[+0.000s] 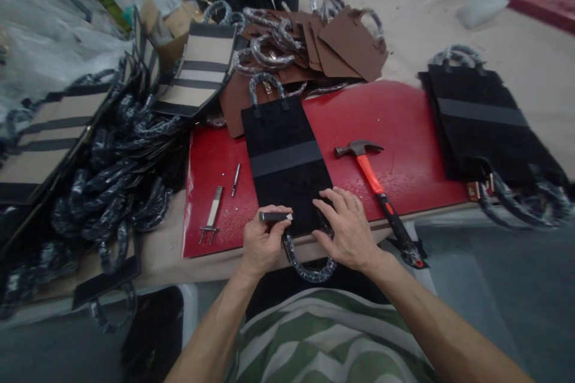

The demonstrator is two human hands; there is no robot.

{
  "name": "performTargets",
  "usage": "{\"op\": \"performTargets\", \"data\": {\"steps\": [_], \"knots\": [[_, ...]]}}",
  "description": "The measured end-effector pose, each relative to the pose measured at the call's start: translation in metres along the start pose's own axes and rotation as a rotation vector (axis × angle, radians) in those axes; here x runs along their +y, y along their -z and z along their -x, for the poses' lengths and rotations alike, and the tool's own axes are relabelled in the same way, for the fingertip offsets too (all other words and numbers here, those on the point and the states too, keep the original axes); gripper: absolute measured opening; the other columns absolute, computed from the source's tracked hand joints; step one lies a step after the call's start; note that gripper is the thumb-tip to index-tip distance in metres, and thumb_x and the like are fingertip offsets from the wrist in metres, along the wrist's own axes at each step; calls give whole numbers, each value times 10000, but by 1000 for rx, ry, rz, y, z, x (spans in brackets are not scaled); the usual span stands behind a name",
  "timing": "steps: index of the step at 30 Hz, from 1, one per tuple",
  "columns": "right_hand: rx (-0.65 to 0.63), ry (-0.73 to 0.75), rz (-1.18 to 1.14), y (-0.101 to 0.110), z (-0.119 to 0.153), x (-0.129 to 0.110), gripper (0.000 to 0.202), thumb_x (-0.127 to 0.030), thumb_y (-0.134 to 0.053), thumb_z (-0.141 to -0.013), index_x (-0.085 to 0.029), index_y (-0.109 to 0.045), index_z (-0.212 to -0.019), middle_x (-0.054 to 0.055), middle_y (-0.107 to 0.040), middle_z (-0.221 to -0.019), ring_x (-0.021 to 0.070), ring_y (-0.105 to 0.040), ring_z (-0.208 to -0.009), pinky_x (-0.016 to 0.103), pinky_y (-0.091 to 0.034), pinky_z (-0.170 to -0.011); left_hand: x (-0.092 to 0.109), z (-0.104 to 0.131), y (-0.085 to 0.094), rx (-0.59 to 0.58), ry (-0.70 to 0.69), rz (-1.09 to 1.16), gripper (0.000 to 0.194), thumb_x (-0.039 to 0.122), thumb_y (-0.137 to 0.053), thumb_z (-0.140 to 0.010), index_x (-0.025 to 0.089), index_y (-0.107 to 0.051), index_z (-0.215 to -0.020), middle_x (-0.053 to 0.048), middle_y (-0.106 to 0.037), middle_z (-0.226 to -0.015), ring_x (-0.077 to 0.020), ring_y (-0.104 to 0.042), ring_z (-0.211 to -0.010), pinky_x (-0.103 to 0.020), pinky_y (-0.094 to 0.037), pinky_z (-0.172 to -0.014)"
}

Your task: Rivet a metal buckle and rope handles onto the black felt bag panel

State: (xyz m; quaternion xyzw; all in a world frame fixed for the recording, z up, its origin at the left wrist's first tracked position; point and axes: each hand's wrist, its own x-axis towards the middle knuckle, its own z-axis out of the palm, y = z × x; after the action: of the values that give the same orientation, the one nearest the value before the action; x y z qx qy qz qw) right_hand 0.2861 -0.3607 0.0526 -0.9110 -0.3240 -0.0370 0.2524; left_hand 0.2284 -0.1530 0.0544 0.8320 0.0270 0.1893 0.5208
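— Your fingers on the left hand pinch a small metal punch, laid level at the near edge of the black bag.

— And your right hand?

— Spread flat, holding nothing, pressing the bag's near end just right of the punch, on the red board. The hammer lies beside it.
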Motion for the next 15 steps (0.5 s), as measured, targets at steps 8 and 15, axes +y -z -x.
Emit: {"op": "performTargets", "data": {"steps": [8,15], "knots": [[-13,-3,-2,1,-1,0,564,-333,-670,-800,-170,-568,-1330,148,-468,-1443,371,-332,-1377,540,-280,-1146,0,0,-3,21,-116,-134,94,236,-652,-896,181,-684,-965,-43,-762,-937,-173,-734,-888,-298,-600,-830],[-8,1,1,2,0,1,574,-343,-662,-801,-174,-561,-1340,145,-462,-1444,372,-329,-1381,541,-278,-1145,-1,-1,-8,3,-284,-188,108,166,-610,-913,185,-630,-1017,-43,-742,-954,-164,-722,-896,-286,-593,-829]]}}
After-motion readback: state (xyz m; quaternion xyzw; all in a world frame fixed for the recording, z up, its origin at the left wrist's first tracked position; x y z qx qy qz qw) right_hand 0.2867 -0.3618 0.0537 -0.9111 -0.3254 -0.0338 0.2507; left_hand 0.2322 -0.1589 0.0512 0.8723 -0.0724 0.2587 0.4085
